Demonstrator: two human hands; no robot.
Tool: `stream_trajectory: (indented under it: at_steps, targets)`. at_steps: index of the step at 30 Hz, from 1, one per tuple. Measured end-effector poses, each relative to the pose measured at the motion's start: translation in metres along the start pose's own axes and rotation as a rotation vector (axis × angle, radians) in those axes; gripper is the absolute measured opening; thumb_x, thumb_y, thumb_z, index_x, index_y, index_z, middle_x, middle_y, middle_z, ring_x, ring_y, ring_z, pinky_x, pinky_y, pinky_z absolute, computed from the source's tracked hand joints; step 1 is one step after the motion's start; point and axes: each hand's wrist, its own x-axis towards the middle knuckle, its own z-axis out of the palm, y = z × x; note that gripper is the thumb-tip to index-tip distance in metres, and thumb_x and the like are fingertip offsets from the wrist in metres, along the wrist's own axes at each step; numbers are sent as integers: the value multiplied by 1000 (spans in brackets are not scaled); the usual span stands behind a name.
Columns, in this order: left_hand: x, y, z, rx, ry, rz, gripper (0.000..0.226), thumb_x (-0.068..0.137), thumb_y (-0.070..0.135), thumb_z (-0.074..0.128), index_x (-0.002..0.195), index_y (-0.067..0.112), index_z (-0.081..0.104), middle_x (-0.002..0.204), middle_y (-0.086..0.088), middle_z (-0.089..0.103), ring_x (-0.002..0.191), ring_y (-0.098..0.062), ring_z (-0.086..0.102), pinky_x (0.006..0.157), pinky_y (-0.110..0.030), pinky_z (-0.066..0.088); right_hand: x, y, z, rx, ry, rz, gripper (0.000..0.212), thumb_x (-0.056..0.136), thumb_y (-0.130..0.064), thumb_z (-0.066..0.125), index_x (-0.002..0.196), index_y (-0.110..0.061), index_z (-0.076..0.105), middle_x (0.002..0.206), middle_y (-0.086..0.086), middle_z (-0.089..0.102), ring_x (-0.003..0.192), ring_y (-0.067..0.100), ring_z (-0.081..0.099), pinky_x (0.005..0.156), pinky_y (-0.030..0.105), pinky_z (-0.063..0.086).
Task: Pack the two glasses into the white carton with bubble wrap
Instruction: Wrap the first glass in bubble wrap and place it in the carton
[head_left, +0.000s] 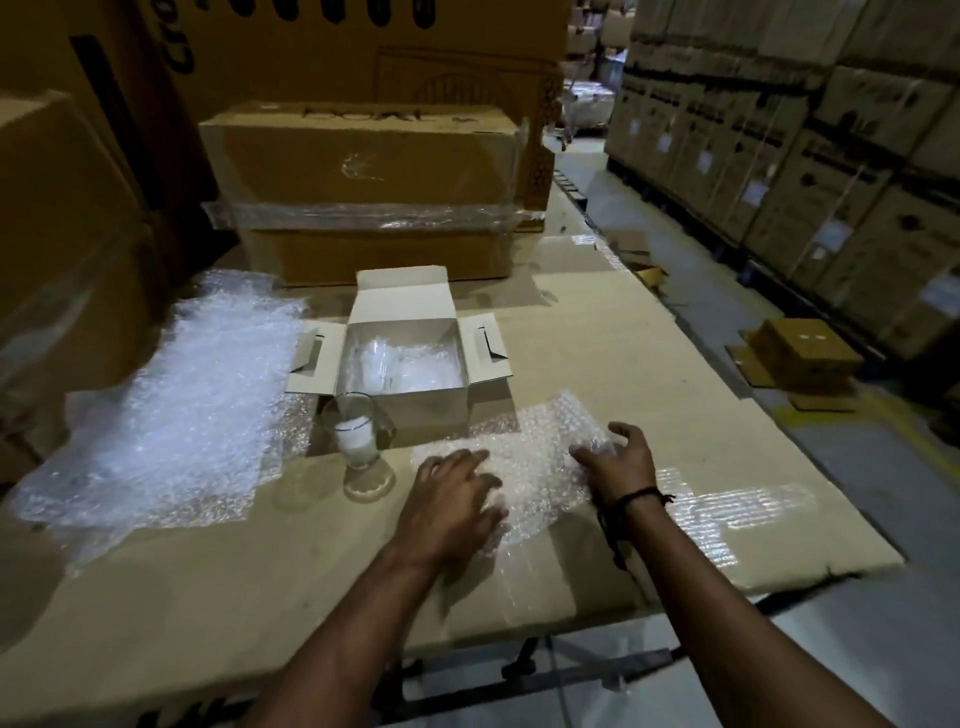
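The white carton (415, 410) stands open in the middle of the cardboard-covered table, with a bubble-wrapped bundle (400, 364) lying inside it. A clear glass (358, 441) stands upright just in front of the carton's left corner. A small sheet of bubble wrap (535, 457) lies flat before the carton. My left hand (452, 499) presses flat on the sheet's left part. My right hand (618, 454) rests on its right edge with fingers curled over the wrap; whether it pinches the sheet is unclear.
A large loose spread of bubble wrap (182, 405) covers the table's left side. Taped brown boxes (363, 192) are stacked behind the carton and at the left. The table's right edge drops to an aisle with a small brown box (802, 353) and stacked cartons (831, 130).
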Motion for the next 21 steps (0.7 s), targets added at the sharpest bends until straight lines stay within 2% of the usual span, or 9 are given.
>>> stream_trajectory:
  at_steps: [2, 5, 7, 9, 12, 14, 17, 19, 21]
  targets:
    - [6, -2, 1, -12, -41, -56, 55, 96, 56, 41, 146, 33, 39, 160, 5, 22, 147, -16, 18, 116, -37, 8, 5, -4, 0, -24, -24, -16, 55, 77, -15, 77, 125, -12, 50, 104, 10, 58, 88, 30, 62, 81, 39, 54]
    - [7, -5, 7, -5, -248, -98, 63, 96, 60, 36, 153, 34, 23, 163, 5, 9, 149, -15, 5, 119, -44, 0, 0, -9, 5, -159, -16, -194, 25, 84, -27, 67, 102, -10, 68, 87, 3, 66, 82, 20, 61, 74, 26, 46]
    - [4, -10, 7, -39, -159, -120, 60, 97, 59, 34, 151, 33, 28, 163, 4, 12, 149, -14, 5, 119, -42, -1, -14, -11, 12, -276, -41, -365, 16, 89, -20, 64, 99, -10, 71, 87, 0, 68, 84, 15, 61, 73, 20, 42]
    - [-1, -17, 5, -87, 23, -171, 53, 100, 52, 37, 148, 30, 37, 160, 3, 22, 148, -16, 13, 118, -37, 2, -31, -10, 20, -402, -84, -614, 15, 89, -18, 62, 99, -10, 71, 93, 1, 69, 86, 14, 61, 75, 18, 42]
    - [-8, -27, 5, -147, 177, -207, 43, 98, 36, 50, 137, 20, 54, 148, -4, 46, 140, -23, 36, 116, -38, 18, -49, -5, 34, -587, -176, -1024, 22, 85, -24, 54, 89, -11, 71, 100, 5, 71, 92, 20, 64, 84, 24, 45]
    - [-11, -33, 7, -219, 230, -224, 41, 94, 27, 55, 134, 16, 58, 139, -7, 56, 131, -25, 48, 111, -36, 31, -56, -4, 47, -674, -263, -1138, 22, 81, -24, 51, 77, -12, 70, 95, 7, 72, 87, 23, 65, 81, 27, 48]
    - [-19, -38, 9, -370, 332, -315, 44, 92, 8, 58, 136, 11, 55, 133, -9, 60, 121, -23, 56, 102, -26, 40, -65, 0, 66, -855, -393, -1081, 25, 77, -26, 48, 73, -13, 69, 84, 8, 71, 76, 29, 67, 63, 31, 54]
    - [-24, -39, 10, -402, 407, -365, 52, 87, -3, 58, 137, 9, 53, 124, -11, 64, 110, -23, 60, 89, -16, 39, -72, -1, 77, -964, -509, -959, 27, 84, -27, 52, 92, -9, 70, 98, 13, 69, 93, 33, 65, 77, 35, 53]
    - [-27, -40, 10, -425, 394, -388, 60, 82, -9, 58, 138, 11, 54, 122, -9, 65, 107, -22, 60, 85, -12, 36, -76, -6, 81, -1107, -646, -870, 42, 92, -38, 55, 123, -10, 60, 126, 12, 59, 120, 30, 52, 99, 35, 40]
